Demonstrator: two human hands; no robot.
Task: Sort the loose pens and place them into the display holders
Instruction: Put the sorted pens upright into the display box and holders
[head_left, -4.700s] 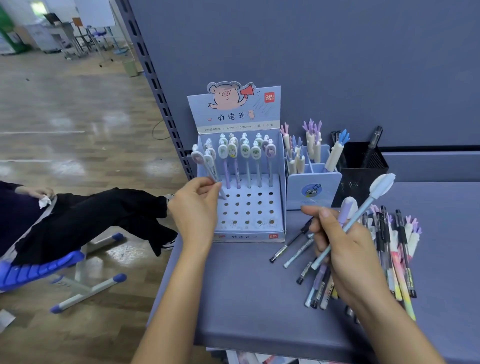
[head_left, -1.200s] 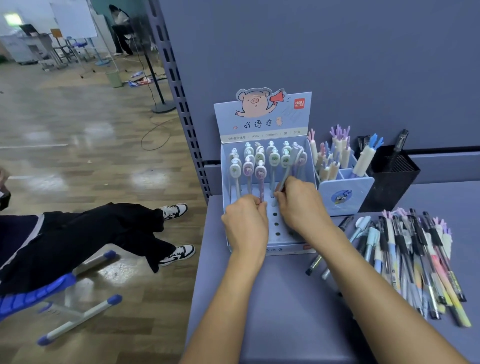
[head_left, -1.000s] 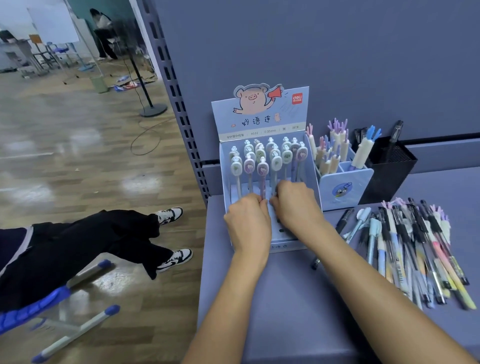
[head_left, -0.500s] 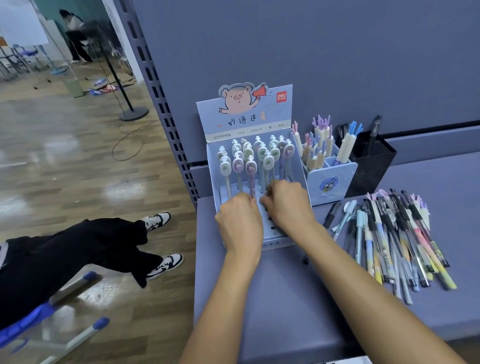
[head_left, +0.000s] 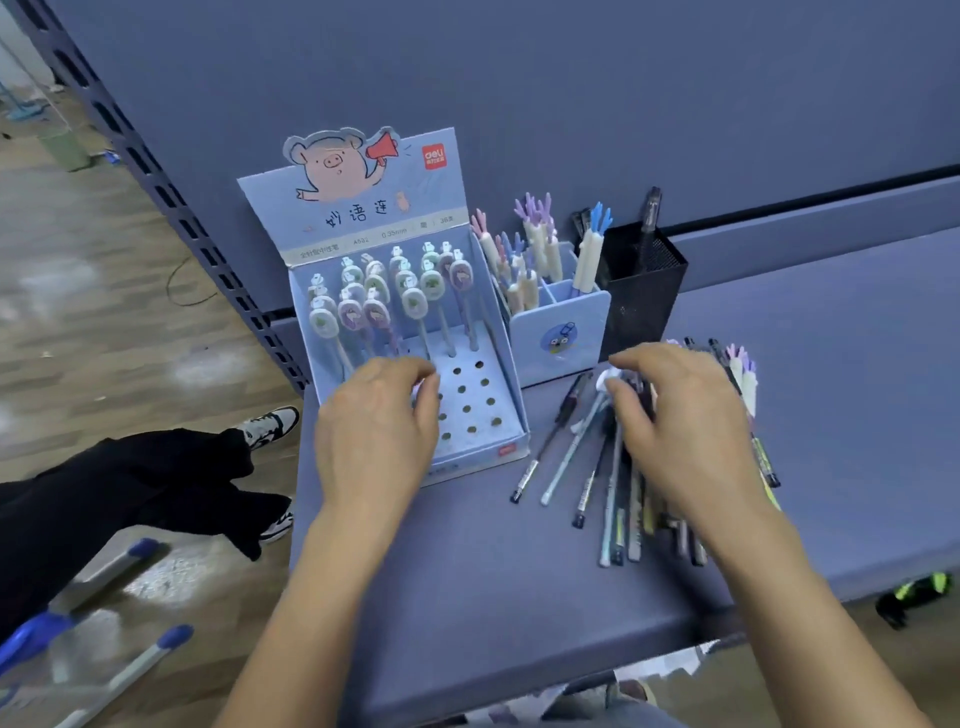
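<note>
The tabletop (head_left: 467, 582) carries everything along its far left, so the holders stand against the back wall and the near part is left for sorting. The box (head_left: 470, 400) with the pig card stands far left, its stepped base drilled with holes so each pen is held upright by its tip. The far rows are filled with oval-topped pens (head_left: 363, 312), while the near right holes are open, which suggests filling from back to front. To its right a mesh cup (head_left: 644, 296) and a blue holder (head_left: 558, 332) take the other kinds, the antler-topped ones being gathered in the holder. The loose pens (head_left: 613, 493) lie in a rough fan near right, just beside the box, within easy reach. The right hand (head_left: 680, 426) is lowered over that fan, its grip spread and bent, thumb at a white-capped pen (head_left: 587, 426), probably to pick out the next match. The left hand (head_left: 374, 431) rests over the box's near left corner, likely to steady it; whether its loosely curled grip pinches anything cannot be told.
</note>
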